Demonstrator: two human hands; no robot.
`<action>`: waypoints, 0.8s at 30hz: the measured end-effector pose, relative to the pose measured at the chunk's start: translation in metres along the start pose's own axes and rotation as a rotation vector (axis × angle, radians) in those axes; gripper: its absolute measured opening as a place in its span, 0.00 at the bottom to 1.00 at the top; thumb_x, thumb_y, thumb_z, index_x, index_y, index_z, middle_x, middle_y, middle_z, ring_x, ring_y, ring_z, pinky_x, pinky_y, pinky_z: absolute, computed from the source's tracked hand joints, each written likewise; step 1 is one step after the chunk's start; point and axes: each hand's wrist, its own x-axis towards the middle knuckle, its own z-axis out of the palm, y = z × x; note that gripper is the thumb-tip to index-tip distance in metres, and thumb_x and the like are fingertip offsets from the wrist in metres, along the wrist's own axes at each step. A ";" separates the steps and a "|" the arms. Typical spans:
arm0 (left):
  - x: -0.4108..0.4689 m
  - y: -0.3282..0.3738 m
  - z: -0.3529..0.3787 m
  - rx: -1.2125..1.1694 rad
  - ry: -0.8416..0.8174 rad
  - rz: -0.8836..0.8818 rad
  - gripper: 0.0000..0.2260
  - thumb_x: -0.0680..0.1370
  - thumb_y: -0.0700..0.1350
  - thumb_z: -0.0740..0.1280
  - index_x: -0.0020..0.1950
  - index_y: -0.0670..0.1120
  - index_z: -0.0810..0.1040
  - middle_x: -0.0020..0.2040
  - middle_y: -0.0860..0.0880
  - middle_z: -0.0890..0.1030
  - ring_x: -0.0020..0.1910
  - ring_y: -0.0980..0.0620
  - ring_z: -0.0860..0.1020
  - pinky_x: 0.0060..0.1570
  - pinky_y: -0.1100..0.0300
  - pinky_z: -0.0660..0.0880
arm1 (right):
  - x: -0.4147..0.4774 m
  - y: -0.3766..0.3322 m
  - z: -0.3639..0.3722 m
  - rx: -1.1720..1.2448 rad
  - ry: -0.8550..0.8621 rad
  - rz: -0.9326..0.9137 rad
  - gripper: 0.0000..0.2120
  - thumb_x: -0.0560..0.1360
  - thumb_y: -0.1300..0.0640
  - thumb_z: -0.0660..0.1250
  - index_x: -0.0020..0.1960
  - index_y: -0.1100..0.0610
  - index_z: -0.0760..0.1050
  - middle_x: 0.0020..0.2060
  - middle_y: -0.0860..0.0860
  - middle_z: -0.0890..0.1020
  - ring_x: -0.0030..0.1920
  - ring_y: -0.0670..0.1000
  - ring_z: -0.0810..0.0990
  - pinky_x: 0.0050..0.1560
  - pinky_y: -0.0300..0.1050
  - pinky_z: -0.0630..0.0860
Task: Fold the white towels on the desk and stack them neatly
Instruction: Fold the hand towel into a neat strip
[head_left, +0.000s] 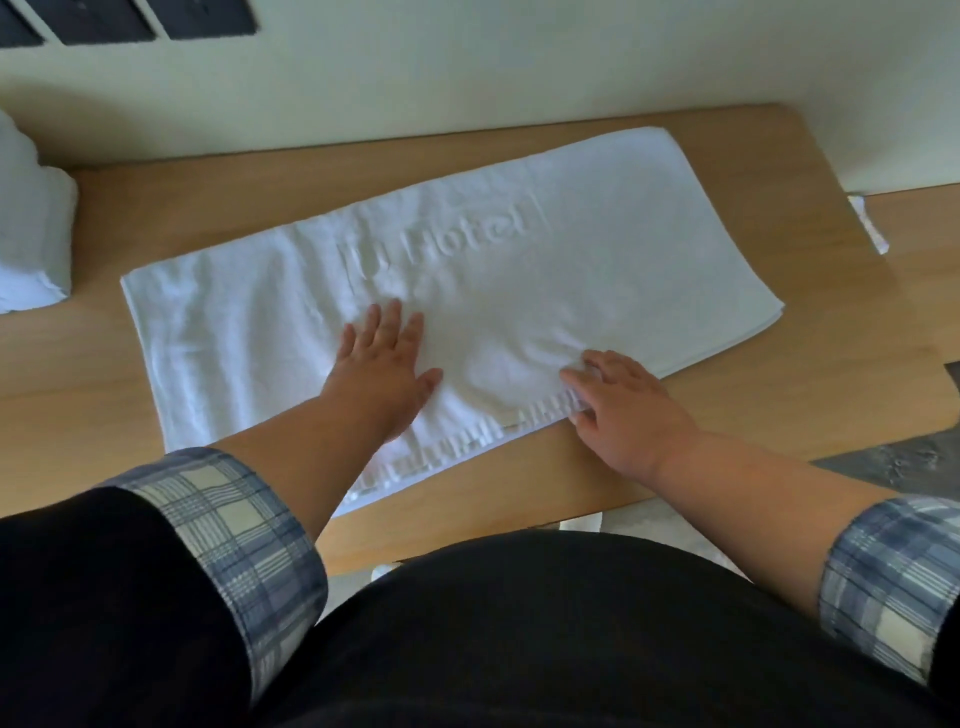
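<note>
My left fingers (390, 325) lie straight and flat, the left hand (382, 371) pressing the white towel (545, 260); my right fingers (589, 376) curl onto its near hem, the right hand (626, 410) pinching it. The towel lies spread across the wooden bench (779, 410), folded towels (31, 234) at the far left

Head camera looks steeply down, close over the desk (779, 415).

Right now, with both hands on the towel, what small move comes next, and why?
Probably tug the near edge toward you with the right hand: wrinkles bunch where it pinches, while the left hand presses the towel flat on the desk.
</note>
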 end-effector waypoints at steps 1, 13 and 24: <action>0.009 0.010 0.003 0.013 0.008 -0.035 0.34 0.81 0.65 0.45 0.80 0.49 0.35 0.79 0.47 0.32 0.77 0.47 0.32 0.75 0.46 0.35 | -0.003 0.019 -0.001 -0.017 -0.050 0.024 0.26 0.81 0.45 0.56 0.78 0.43 0.56 0.80 0.50 0.52 0.80 0.55 0.47 0.78 0.53 0.48; 0.073 0.202 0.017 0.034 0.009 0.149 0.36 0.77 0.67 0.37 0.75 0.48 0.26 0.75 0.47 0.26 0.75 0.46 0.27 0.74 0.42 0.34 | 0.016 0.137 -0.044 0.010 0.000 -0.255 0.24 0.82 0.47 0.57 0.77 0.49 0.63 0.75 0.49 0.65 0.75 0.52 0.60 0.74 0.49 0.56; 0.133 0.242 -0.015 -0.079 0.149 0.114 0.29 0.81 0.62 0.42 0.81 0.53 0.50 0.82 0.48 0.47 0.79 0.49 0.42 0.75 0.52 0.37 | 0.025 0.228 -0.043 -0.011 0.026 -0.161 0.29 0.82 0.42 0.52 0.80 0.49 0.55 0.81 0.50 0.51 0.80 0.50 0.43 0.78 0.52 0.40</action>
